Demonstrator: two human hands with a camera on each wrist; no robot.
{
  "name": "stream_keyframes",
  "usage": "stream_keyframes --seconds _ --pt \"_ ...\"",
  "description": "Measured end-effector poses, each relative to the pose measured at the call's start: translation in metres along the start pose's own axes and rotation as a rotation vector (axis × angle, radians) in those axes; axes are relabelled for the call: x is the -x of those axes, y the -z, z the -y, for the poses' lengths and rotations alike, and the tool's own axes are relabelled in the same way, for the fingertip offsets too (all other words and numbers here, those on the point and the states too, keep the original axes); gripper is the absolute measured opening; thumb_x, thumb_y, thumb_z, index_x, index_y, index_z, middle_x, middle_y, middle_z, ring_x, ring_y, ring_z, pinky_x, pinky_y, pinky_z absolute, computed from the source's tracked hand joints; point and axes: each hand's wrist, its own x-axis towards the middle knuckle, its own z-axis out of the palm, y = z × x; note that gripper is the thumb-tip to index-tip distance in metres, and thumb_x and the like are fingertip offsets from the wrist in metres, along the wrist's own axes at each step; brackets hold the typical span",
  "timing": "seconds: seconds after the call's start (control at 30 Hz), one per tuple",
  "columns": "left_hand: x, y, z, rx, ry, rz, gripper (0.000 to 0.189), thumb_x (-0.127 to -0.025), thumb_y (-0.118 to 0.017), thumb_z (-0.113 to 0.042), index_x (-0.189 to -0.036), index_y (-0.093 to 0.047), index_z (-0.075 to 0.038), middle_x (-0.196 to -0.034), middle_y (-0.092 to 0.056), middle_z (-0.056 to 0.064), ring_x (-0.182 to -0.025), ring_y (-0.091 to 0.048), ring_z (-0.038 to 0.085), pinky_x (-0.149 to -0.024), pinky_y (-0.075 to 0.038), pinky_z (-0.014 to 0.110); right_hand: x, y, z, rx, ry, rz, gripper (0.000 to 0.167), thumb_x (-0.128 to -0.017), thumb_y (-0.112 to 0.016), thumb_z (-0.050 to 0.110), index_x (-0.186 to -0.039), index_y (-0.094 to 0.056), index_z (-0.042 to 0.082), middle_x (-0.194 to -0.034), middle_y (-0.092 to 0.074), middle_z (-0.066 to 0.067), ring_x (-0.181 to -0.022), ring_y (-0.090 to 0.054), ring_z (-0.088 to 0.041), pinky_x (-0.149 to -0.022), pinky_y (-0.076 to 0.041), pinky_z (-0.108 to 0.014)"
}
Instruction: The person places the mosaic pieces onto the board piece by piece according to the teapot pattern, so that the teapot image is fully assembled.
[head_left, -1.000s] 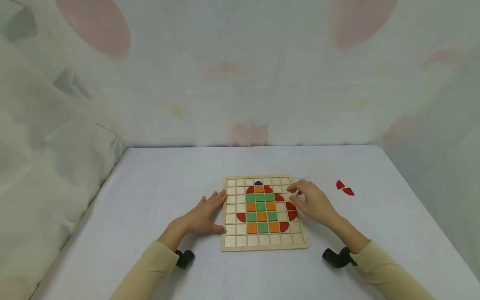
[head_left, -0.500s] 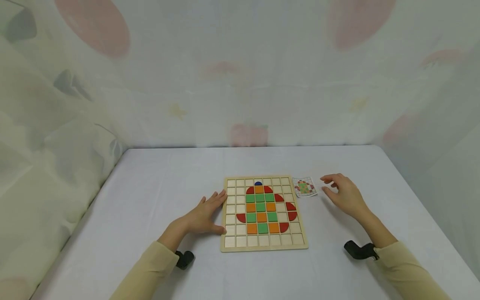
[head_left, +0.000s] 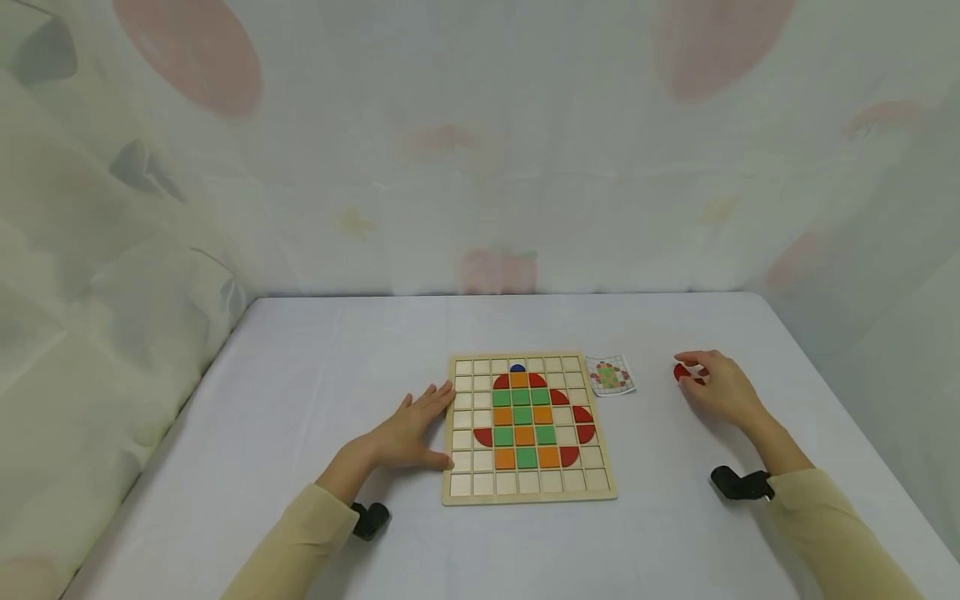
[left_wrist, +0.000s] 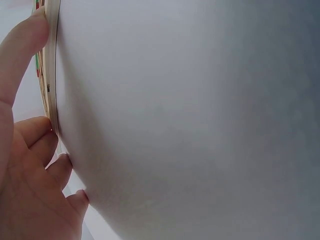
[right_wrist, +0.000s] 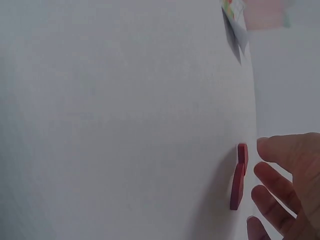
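Observation:
My left hand [head_left: 405,435] rests at the left edge of a wooden grid board [head_left: 528,500], fingers spread; the left wrist view shows its thumb [left_wrist: 37,30] against the board's side. Green and orange squares [head_left: 522,414], red quarter-round tiles [head_left: 585,433] and a blue half-round tile [head_left: 517,367] sit in the grid. At the right, my right hand [head_left: 722,390] hovers close over two loose red quarter-round tiles [head_left: 680,372], thumb and fingers apart around them. In the right wrist view those tiles [right_wrist: 237,187] lie on the cloth beside the fingertips.
A small printed pattern card [head_left: 611,376] lies at the board's upper right corner, one edge lifted. White cloth covers the table [head_left: 337,333]. Patterned fabric [head_left: 375,167] hangs behind and at both sides. A black wrist camera [head_left: 738,483] juts from the right sleeve.
My right hand has moved from over the board's right side, past the card, to the loose red tiles, uncovering the card. The left hand has stayed at the board's edge.

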Motion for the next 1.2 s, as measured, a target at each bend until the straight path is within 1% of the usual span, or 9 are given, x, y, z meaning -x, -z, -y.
stream_keyframes --seconds 0.1,0.2,0.43,0.57,0.67,0.73,1.03,1.2 --pt "0.0 0.0 0.0 0.001 -0.002 -0.002 0.102 -0.07 -0.078 -0.039 -0.147 -0.02 -0.006 -0.155 -0.013 0.006 -0.141 -0.011 0.03 -0.11 -0.005 0.058 -0.001 0.001 -0.005 0.006 -0.037 0.039 0.036 -0.08 -0.062 0.003 -0.115 -0.059 -0.003 -0.103 -0.057 -0.027 -0.089 -0.057 -0.041 -0.074 -0.047 -0.054" --pt "0.0 0.0 -0.001 0.001 -0.002 -0.002 0.102 -0.07 -0.078 -0.039 -0.147 -0.021 -0.006 -0.155 -0.013 0.006 -0.141 -0.011 0.03 -0.111 -0.006 0.058 -0.003 0.0 -0.008 0.023 -0.055 0.06 0.036 -0.081 -0.062 0.004 -0.116 -0.06 -0.002 -0.103 -0.056 -0.028 -0.089 -0.056 -0.041 -0.074 -0.048 -0.053" --pt "0.001 0.001 -0.002 0.003 0.001 -0.003 0.101 -0.07 -0.078 -0.038 -0.146 -0.021 -0.005 -0.155 -0.014 0.006 -0.141 -0.011 0.03 -0.11 -0.006 0.058 -0.007 -0.005 -0.013 0.045 -0.04 0.049 0.032 -0.079 -0.063 0.004 -0.11 -0.062 -0.002 -0.098 -0.054 -0.029 -0.082 -0.057 -0.038 -0.069 -0.048 -0.051" --pt "0.001 0.001 -0.002 0.001 -0.003 -0.003 0.101 -0.07 -0.078 -0.038 -0.146 -0.021 -0.005 -0.155 -0.014 0.007 -0.141 -0.011 0.031 -0.11 -0.006 0.058 -0.009 -0.007 -0.015 0.056 -0.032 0.03 0.026 -0.078 -0.064 0.006 -0.104 -0.064 -0.001 -0.094 -0.055 -0.026 -0.077 -0.056 -0.033 -0.064 -0.047 -0.042" --pt "0.001 0.001 -0.002 0.0 -0.006 -0.003 0.101 -0.07 -0.078 -0.038 -0.147 -0.021 -0.005 -0.155 -0.014 0.007 -0.141 -0.011 0.031 -0.11 -0.006 0.058 -0.011 -0.009 -0.017 0.068 -0.026 0.01 0.023 -0.078 -0.065 0.007 -0.1 -0.065 0.0 -0.09 -0.055 -0.023 -0.074 -0.054 -0.029 -0.061 -0.042 -0.034" --pt "0.001 0.001 -0.002 -0.001 -0.006 -0.003 0.101 -0.07 -0.078 -0.038 -0.147 -0.021 -0.005 -0.155 -0.014 0.007 -0.141 -0.011 0.03 -0.11 -0.006 0.058 -0.012 -0.01 -0.018 0.072 -0.025 0.006 0.021 -0.078 -0.065 0.007 -0.098 -0.065 0.0 -0.089 -0.055 -0.021 -0.073 -0.053 -0.027 -0.06 -0.04 -0.032" --pt "0.001 0.0 -0.001 -0.003 -0.001 0.0 0.101 -0.07 -0.078 -0.039 -0.147 -0.021 -0.006 -0.155 -0.013 0.006 -0.141 -0.011 0.03 -0.111 -0.006 0.057 -0.012 -0.007 -0.021 0.088 -0.025 0.027 0.021 -0.077 -0.066 0.007 -0.098 -0.065 0.0 -0.094 -0.055 -0.024 -0.075 -0.053 -0.03 -0.061 -0.042 -0.036" --pt "0.0 0.0 -0.001 -0.002 0.003 0.0 0.102 -0.07 -0.078 -0.039 -0.147 -0.02 -0.006 -0.155 -0.013 0.006 -0.142 -0.011 0.029 -0.111 -0.006 0.057 -0.013 -0.007 -0.023 0.099 -0.046 0.034 0.02 -0.079 -0.065 0.008 -0.096 -0.064 -0.001 -0.093 -0.055 -0.023 -0.078 -0.053 -0.032 -0.064 -0.044 -0.043"
